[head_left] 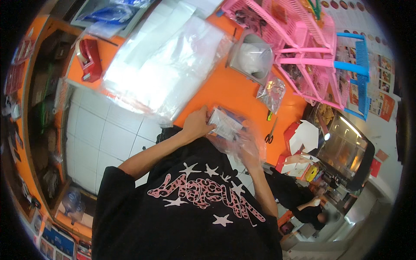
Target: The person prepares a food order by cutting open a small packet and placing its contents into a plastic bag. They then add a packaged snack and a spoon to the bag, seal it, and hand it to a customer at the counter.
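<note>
Flat white-blue plastic packet (225, 124) pinched by left hand (199, 124), right hand's (250, 152) grip unclear — if loosened, dropped off orange counter's (207, 96) edge, maybe.

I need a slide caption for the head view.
Left hand and right hand handle a clear plastic bag at an orange table.

Orange desk (253, 104). Broad pile of clear plastic bags (160, 65), overhanging near edge; red tape dispenser (90, 63) to its left. Right of pile: grey holder (233, 58), small clear packet (272, 94), scissors (270, 136), points away. Pink plastic rack (310, 61) toward far right.
</note>
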`<action>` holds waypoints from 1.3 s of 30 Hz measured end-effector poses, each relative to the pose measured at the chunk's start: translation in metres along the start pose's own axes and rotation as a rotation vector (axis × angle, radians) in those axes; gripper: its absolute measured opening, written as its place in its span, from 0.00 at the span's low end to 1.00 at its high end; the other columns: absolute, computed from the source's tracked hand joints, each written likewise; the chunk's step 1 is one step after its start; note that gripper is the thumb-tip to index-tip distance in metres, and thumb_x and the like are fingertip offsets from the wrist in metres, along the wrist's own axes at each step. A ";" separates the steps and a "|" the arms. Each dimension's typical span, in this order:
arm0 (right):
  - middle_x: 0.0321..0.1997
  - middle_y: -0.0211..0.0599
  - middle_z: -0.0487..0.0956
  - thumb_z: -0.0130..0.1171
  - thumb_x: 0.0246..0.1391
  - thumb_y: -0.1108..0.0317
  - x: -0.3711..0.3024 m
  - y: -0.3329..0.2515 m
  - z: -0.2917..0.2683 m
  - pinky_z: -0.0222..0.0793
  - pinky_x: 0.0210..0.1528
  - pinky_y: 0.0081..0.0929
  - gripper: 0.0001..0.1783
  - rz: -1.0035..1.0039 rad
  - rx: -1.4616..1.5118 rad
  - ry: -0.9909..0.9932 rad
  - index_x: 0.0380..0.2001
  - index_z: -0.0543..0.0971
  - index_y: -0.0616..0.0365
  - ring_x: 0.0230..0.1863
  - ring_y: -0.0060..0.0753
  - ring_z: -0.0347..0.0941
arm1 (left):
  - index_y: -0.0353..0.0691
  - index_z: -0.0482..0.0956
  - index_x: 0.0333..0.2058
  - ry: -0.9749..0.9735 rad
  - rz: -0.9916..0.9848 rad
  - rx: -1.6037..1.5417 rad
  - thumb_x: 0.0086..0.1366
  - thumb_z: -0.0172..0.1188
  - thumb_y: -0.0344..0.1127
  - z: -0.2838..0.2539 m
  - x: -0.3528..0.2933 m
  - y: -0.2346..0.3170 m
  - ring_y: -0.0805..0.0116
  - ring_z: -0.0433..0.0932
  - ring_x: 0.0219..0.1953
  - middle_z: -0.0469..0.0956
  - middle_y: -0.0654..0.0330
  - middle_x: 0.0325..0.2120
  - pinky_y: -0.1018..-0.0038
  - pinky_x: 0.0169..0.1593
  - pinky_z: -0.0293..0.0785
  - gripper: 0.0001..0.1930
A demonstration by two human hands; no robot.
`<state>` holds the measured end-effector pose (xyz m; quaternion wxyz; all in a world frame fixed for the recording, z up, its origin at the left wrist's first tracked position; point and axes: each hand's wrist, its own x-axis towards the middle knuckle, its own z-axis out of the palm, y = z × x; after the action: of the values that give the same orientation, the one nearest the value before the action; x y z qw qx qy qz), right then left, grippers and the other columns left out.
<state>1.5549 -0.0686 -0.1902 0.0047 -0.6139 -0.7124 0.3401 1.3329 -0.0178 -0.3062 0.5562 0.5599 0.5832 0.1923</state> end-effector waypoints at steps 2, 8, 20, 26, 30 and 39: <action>0.46 0.46 0.79 0.57 0.52 0.69 -0.011 -0.029 -0.035 0.69 0.51 0.41 0.16 0.026 -0.230 -0.409 0.46 0.79 0.56 0.50 0.52 0.73 | 0.36 0.69 0.36 -0.013 0.030 0.006 0.44 0.72 0.42 -0.006 0.004 0.001 0.47 0.79 0.32 0.78 0.49 0.27 0.56 0.35 0.74 0.25; 0.29 0.33 0.81 0.55 0.55 0.71 0.052 -0.105 -0.193 0.70 0.33 0.22 0.14 0.075 0.236 -0.201 0.45 0.81 0.60 0.31 0.21 0.76 | 0.36 0.66 0.40 0.012 0.133 0.218 0.45 0.72 0.42 -0.013 0.008 0.005 0.45 0.79 0.35 0.78 0.45 0.31 0.54 0.38 0.75 0.28; 0.52 0.51 0.76 0.64 0.47 0.53 0.367 -0.057 -0.117 0.61 0.58 0.57 0.33 0.169 -0.290 0.452 0.57 0.72 0.51 0.57 0.60 0.68 | 0.35 0.73 0.39 -0.088 0.135 0.036 0.53 0.69 0.45 -0.065 -0.008 0.004 0.50 0.80 0.34 0.80 0.50 0.31 0.61 0.38 0.75 0.23; 0.64 0.53 0.65 0.67 0.43 0.45 0.377 -0.089 -0.094 0.52 0.60 0.68 0.43 -0.005 -0.437 0.765 0.62 0.67 0.47 0.63 0.58 0.60 | 0.34 0.76 0.37 -0.028 0.038 -0.119 0.53 0.69 0.43 -0.083 -0.009 -0.010 0.56 0.80 0.30 0.81 0.52 0.31 0.65 0.35 0.76 0.19; 0.61 0.56 0.66 0.65 0.46 0.55 0.403 -0.073 -0.092 0.58 0.60 0.55 0.35 -0.217 -0.333 0.812 0.58 0.71 0.52 0.62 0.59 0.61 | 0.35 0.76 0.37 0.010 0.070 -0.050 0.54 0.68 0.41 -0.099 0.013 0.004 0.56 0.80 0.28 0.81 0.53 0.30 0.65 0.34 0.75 0.18; 0.43 0.40 0.78 0.63 0.46 0.66 0.432 -0.077 -0.089 0.68 0.47 0.42 0.10 -0.115 -0.661 0.583 0.33 0.80 0.56 0.47 0.45 0.74 | 0.35 0.76 0.36 0.056 0.175 -0.061 0.58 0.65 0.37 -0.119 0.061 0.047 0.62 0.80 0.26 0.81 0.55 0.29 0.67 0.31 0.75 0.13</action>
<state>1.4194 0.3519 -0.2616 0.0277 -0.6121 -0.7847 -0.0939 1.2658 0.0962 -0.2561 0.5376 0.5858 0.5413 0.2736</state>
